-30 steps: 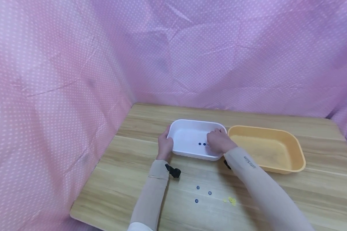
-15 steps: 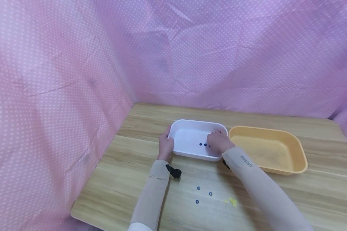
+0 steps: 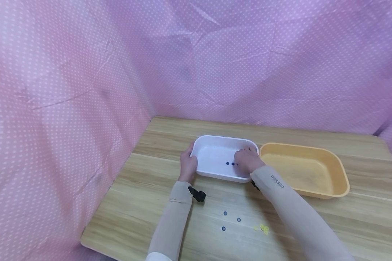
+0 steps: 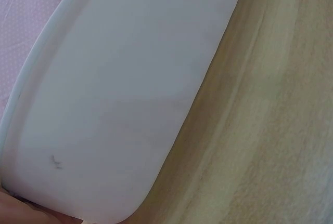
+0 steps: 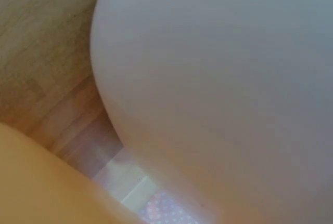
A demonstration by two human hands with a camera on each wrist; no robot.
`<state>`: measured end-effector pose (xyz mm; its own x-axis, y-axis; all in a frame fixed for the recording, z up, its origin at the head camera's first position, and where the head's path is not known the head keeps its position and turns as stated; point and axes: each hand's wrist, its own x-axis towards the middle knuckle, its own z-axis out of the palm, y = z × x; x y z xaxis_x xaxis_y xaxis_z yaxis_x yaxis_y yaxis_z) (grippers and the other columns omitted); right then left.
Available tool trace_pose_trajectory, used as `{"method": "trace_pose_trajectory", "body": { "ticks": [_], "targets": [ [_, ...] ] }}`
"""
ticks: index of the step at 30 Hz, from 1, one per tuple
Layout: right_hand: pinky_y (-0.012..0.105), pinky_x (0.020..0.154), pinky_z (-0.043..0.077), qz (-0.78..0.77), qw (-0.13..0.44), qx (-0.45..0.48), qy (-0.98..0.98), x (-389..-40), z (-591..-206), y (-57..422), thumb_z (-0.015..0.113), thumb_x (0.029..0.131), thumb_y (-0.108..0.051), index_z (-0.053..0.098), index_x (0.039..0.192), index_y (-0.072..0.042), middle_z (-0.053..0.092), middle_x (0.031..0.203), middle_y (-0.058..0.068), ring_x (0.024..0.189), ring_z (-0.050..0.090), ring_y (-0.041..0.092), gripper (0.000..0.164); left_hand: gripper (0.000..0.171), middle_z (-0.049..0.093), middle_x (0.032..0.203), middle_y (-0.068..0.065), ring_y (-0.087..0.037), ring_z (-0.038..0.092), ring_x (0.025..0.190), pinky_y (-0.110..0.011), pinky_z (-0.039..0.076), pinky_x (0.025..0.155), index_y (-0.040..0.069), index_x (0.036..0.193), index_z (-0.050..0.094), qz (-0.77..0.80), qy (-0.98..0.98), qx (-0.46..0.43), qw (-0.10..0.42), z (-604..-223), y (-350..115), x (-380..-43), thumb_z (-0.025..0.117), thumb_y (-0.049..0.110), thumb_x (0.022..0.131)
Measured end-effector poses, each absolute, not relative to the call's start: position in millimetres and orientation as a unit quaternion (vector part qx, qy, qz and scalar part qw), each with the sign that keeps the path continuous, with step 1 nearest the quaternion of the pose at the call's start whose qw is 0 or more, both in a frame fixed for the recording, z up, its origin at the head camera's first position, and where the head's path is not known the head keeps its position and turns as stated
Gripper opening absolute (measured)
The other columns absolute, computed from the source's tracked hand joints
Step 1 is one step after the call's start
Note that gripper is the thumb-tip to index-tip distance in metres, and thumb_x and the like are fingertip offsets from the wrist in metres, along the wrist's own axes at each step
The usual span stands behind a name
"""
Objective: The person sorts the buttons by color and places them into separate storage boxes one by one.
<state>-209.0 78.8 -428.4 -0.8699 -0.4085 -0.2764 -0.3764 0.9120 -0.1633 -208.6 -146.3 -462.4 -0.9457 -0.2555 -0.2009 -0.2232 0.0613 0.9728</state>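
Observation:
A white plastic tub (image 3: 210, 156) stands on the table, with several small dark blue discs (image 3: 227, 163) in a row on its floor. My left hand (image 3: 187, 167) grips the tub's left end, thumb over the rim; a finger shows at the lower left of the left wrist view, against the tub's outer wall (image 4: 114, 78). My right hand (image 3: 246, 160) reaches into the tub's right end, its fingers bent downward beside the dark row. Its fingertips are hidden, so whatever they touch or hold cannot be seen. The right wrist view mostly shows the tub's wall (image 5: 218, 78).
A yellow tub (image 3: 308, 168) stands right of the white one, its near side partly behind my right forearm. Nearer on the table lie three blue ring-like discs (image 3: 239, 219) and several yellow pieces (image 3: 264, 228). Pink dotted cloth (image 3: 215, 72) hangs behind and to the left.
The whole scene shifts slightly rightward in the head view. My right forearm turns a little to the left while the hand stays inside the white tub. My left hand keeps its grip.

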Motion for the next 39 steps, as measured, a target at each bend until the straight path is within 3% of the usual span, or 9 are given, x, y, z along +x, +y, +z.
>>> {"method": "trace_pose_trajectory", "body": {
  "ticks": [14, 21, 28, 33, 39],
  "targets": [
    [0.056, 0.106, 0.029, -0.056, 0.127, -0.204, 0.969, -206.4, -434.0, 81.8, 0.058, 0.093, -0.012, 0.069, 0.094, -0.002, 0.067, 0.088, 0.011, 0.093, 0.049, 0.031, 0.015, 0.073, 0.039, 0.152, 0.002, -0.016, 0.029, 0.141, -0.033, 0.026, 0.115, 0.014, 0.145, 0.044, -0.667, -0.726, 0.168, 0.01, -465.6, -144.4, -206.1, 0.036, -0.017, 0.08],
    [0.053, 0.1, 0.034, -0.079, 0.057, -0.221, 0.97, -199.7, -409.4, 81.5, 0.062, 0.088, -0.009, 0.065, 0.098, 0.002, 0.062, 0.095, 0.012, 0.094, 0.048, 0.031, 0.015, 0.072, 0.038, 0.152, 0.005, -0.017, 0.029, 0.141, -0.035, 0.025, 0.115, 0.015, 0.146, 0.043, -0.663, -0.727, 0.176, 0.001, -463.0, -145.6, -206.9, 0.036, -0.016, 0.082],
    [0.048, 0.095, 0.037, -0.111, -0.014, -0.24, 0.964, -166.3, -379.4, 83.9, 0.07, 0.084, -0.005, 0.064, 0.097, -0.003, 0.06, 0.09, 0.005, 0.088, 0.046, 0.026, 0.014, 0.07, 0.037, 0.153, 0.006, -0.016, 0.028, 0.142, -0.034, 0.026, 0.115, 0.017, 0.147, 0.042, -0.662, -0.729, 0.172, -0.01, -460.1, -144.1, -210.8, 0.037, -0.014, 0.084],
    [0.036, 0.079, 0.04, -0.135, -0.056, -0.26, 0.954, -133.9, -375.9, 78.5, 0.069, 0.084, -0.006, 0.065, 0.092, -0.008, 0.057, 0.085, 0.0, 0.082, 0.044, 0.022, 0.009, 0.072, 0.039, 0.152, 0.006, -0.015, 0.029, 0.141, -0.032, 0.027, 0.114, 0.016, 0.146, 0.044, -0.667, -0.725, 0.173, -0.002, -461.6, -144.9, -212.7, 0.035, -0.015, 0.081],
    [0.028, 0.072, 0.047, -0.171, -0.012, -0.286, 0.943, -92.1, -388.7, 58.9, 0.068, 0.087, -0.01, 0.066, 0.094, -0.011, 0.059, 0.087, -0.003, 0.082, 0.047, 0.015, 0.007, 0.072, 0.039, 0.152, 0.005, -0.016, 0.029, 0.141, -0.033, 0.027, 0.114, 0.015, 0.146, 0.044, -0.666, -0.726, 0.172, 0.001, -463.8, -145.1, -210.7, 0.036, -0.016, 0.082]
  ]
}}
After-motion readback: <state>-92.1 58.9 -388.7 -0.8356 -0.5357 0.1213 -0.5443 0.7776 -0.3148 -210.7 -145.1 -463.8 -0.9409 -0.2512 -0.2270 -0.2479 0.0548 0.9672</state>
